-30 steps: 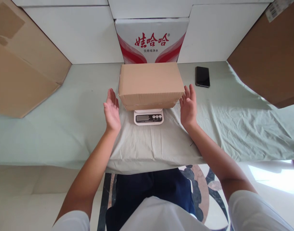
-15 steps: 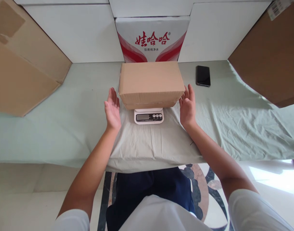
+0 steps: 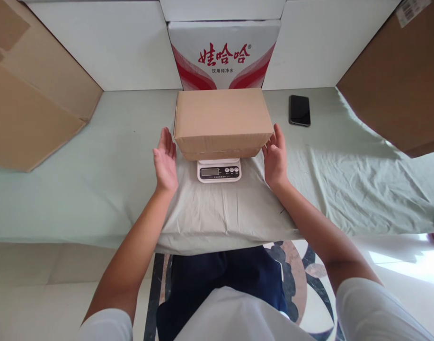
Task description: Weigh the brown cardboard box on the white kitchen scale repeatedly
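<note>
Resting between left hand [image 3: 165,163] and right hand [image 3: 275,163], a cardboard box [image 3: 224,116].

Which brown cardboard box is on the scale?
The small box between the left hand and right hand; the left-edge box and right-edge box are off the scale.

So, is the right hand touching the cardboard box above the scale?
Cannot tell: in the head view, the right hand overlaps the cardboard box at its near right corner, hiding any contact or gap.
</note>
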A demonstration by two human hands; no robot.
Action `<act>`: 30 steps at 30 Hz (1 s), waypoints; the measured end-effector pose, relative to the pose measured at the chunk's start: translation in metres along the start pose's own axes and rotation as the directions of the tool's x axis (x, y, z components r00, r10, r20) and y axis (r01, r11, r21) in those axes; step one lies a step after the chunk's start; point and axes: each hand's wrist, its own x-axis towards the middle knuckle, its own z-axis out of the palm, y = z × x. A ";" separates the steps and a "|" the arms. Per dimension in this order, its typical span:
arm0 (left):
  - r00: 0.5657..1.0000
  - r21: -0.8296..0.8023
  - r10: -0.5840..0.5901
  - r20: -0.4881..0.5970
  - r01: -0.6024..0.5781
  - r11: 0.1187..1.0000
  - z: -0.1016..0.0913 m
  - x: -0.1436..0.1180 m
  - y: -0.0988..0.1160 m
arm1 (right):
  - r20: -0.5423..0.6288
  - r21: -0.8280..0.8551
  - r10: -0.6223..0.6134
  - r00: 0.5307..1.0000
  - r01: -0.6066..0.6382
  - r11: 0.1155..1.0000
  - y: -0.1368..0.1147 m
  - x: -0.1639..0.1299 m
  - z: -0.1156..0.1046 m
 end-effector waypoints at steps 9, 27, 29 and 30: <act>1.000 -0.078 -0.013 -0.013 0.012 0.997 0.008 -0.004 0.007 | 0.032 0.018 0.022 0.999 -0.023 1.000 -0.005 0.000 0.003; 0.997 -0.139 -0.077 -0.004 0.076 0.987 0.035 -0.012 0.029 | 0.118 0.018 -0.043 0.992 0.041 0.999 -0.014 -0.009 0.017; 0.997 -0.132 -0.074 0.004 0.074 0.988 0.036 -0.013 0.028 | 0.130 0.009 -0.071 0.989 0.071 0.997 -0.012 -0.010 0.020; 0.998 -0.128 -0.069 0.009 0.069 0.989 0.037 -0.013 0.028 | 0.135 0.010 -0.088 0.987 0.087 0.996 -0.011 -0.011 0.021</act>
